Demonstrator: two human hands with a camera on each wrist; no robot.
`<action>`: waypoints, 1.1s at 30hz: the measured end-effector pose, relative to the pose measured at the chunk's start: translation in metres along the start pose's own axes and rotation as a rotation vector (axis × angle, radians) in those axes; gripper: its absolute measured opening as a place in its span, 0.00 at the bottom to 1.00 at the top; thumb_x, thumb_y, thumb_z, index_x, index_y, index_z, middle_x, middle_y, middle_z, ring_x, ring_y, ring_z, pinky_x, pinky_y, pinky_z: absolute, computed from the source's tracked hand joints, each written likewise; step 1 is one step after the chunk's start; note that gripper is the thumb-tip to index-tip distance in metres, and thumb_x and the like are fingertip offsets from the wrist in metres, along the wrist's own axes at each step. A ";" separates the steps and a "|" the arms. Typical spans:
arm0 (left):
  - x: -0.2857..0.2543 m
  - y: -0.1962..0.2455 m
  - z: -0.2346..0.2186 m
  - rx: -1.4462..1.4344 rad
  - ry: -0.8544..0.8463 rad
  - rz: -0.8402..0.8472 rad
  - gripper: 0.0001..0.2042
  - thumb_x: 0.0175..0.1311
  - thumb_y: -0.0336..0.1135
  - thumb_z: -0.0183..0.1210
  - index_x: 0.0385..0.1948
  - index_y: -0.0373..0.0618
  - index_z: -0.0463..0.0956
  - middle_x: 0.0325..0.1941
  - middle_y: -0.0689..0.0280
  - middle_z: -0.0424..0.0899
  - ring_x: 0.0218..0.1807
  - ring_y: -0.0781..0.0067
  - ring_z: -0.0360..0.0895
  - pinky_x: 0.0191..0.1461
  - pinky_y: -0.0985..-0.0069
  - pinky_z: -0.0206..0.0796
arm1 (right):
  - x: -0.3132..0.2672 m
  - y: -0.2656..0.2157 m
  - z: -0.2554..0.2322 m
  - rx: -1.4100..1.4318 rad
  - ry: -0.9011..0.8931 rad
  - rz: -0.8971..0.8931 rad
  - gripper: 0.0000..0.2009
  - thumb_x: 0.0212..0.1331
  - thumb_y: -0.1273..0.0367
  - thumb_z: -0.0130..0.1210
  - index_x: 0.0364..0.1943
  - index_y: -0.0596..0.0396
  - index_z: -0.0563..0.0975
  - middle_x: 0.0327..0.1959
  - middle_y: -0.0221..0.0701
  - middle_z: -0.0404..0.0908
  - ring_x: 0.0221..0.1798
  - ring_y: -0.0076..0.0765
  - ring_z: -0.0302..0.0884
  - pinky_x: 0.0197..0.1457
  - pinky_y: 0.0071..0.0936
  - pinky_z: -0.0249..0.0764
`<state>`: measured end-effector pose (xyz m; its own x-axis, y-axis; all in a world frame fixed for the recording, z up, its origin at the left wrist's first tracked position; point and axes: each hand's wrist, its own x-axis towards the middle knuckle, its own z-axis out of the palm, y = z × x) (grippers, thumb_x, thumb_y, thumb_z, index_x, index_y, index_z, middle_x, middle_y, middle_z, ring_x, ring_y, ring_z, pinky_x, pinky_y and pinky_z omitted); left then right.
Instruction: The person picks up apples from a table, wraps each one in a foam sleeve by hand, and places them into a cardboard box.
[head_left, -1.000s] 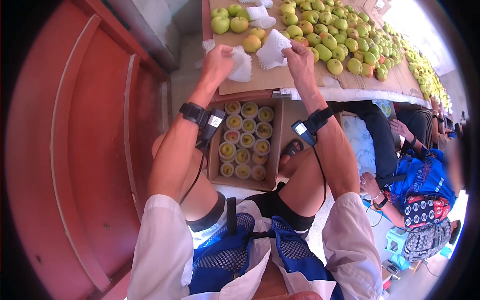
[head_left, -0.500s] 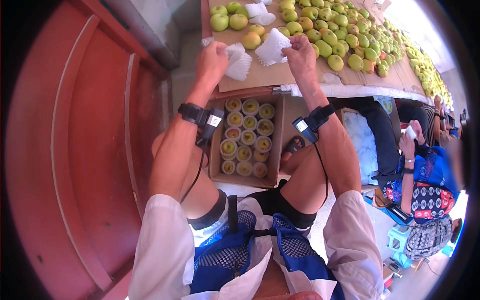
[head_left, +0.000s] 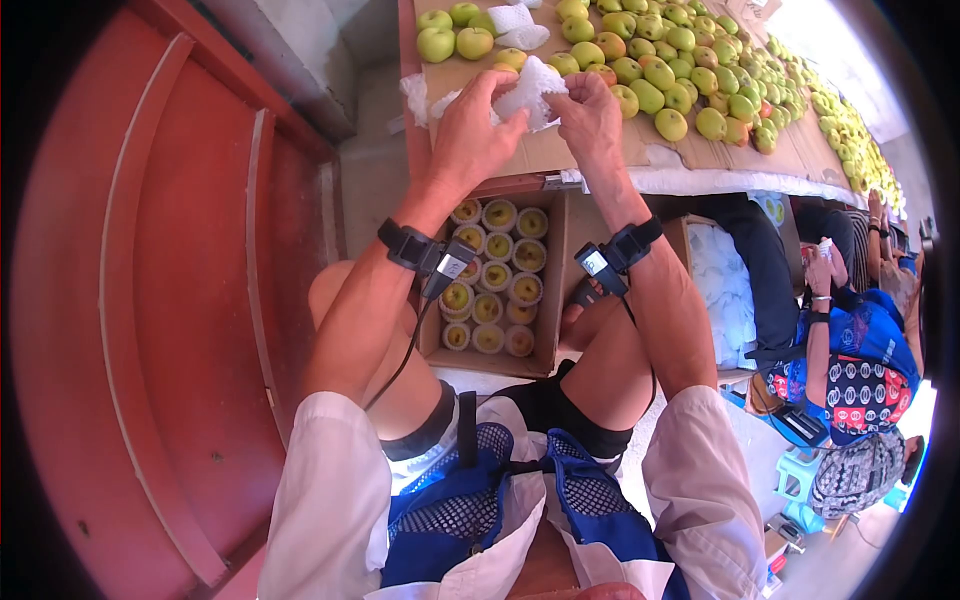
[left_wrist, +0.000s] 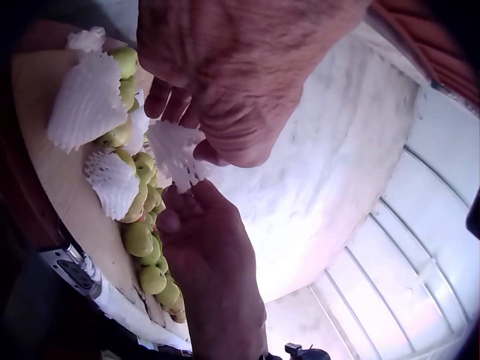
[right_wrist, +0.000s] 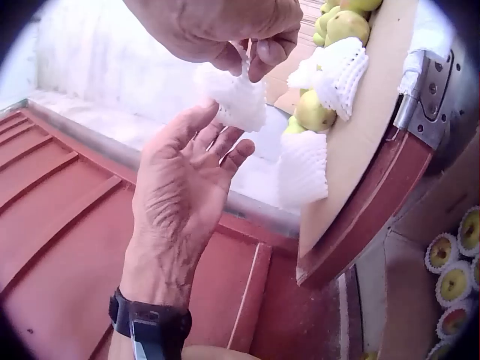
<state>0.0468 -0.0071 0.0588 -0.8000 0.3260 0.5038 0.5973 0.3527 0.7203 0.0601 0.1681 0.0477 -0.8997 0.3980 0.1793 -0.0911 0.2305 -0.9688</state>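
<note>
My right hand (head_left: 592,125) pinches the edge of a white foam net (head_left: 530,92) above the cardboard-covered table. My left hand (head_left: 472,140) is at the net's left side, thumb and fingers apart. In the right wrist view my left hand (right_wrist: 184,180) has loosely bent fingers beside the net (right_wrist: 241,105), and my right fingertips grip its upper edge. In the left wrist view the left thumb touches the net (left_wrist: 176,154). Other foam nets (right_wrist: 304,169) lie on the cardboard near several apples (right_wrist: 315,111).
Many green-yellow apples (head_left: 680,75) cover the table's right part. A carton (head_left: 558,290) of apples in foam nets stands below the table edge, between the knees. A red panelled surface (head_left: 200,300) is at left. Another person (head_left: 850,340) sits at right, beside a box of white foam nets (head_left: 718,290).
My left hand has let go of the foam net at the left and moved right, to the net in my right hand. The right hand has stayed nearly in place.
</note>
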 end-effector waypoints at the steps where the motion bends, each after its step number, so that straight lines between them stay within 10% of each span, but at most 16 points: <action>1: 0.000 0.000 -0.001 -0.020 -0.003 -0.031 0.19 0.67 0.38 0.62 0.58 0.44 0.76 0.56 0.59 0.86 0.55 0.63 0.84 0.57 0.67 0.73 | 0.000 0.001 0.001 -0.006 -0.005 -0.013 0.14 0.57 0.70 0.67 0.42 0.65 0.78 0.32 0.35 0.86 0.32 0.27 0.83 0.37 0.26 0.78; 9: 0.002 -0.006 -0.011 -0.115 0.024 -0.263 0.13 0.72 0.33 0.55 0.54 0.43 0.80 0.45 0.63 0.88 0.43 0.73 0.84 0.47 0.72 0.75 | -0.010 -0.009 0.006 0.101 -0.096 -0.004 0.17 0.62 0.66 0.64 0.45 0.68 0.80 0.32 0.34 0.86 0.31 0.24 0.83 0.35 0.24 0.76; 18: 0.010 -0.019 -0.024 -0.952 0.004 -0.632 0.13 0.75 0.31 0.56 0.57 0.40 0.77 0.55 0.63 0.83 0.54 0.72 0.80 0.58 0.70 0.74 | -0.014 -0.008 -0.001 0.315 -0.207 0.138 0.18 0.66 0.64 0.62 0.50 0.67 0.81 0.36 0.31 0.86 0.32 0.21 0.82 0.33 0.17 0.71; 33: 0.010 -0.015 -0.028 -1.240 -0.124 -0.611 0.15 0.75 0.35 0.57 0.54 0.33 0.76 0.56 0.58 0.83 0.55 0.68 0.81 0.62 0.69 0.72 | -0.014 -0.008 -0.004 0.465 -0.273 0.231 0.09 0.66 0.67 0.61 0.43 0.58 0.79 0.36 0.27 0.84 0.33 0.19 0.80 0.29 0.15 0.65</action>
<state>0.0285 -0.0334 0.0662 -0.8640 0.5019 -0.0393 -0.3341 -0.5132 0.7906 0.0749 0.1641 0.0541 -0.9903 0.1342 -0.0368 -0.0013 -0.2731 -0.9620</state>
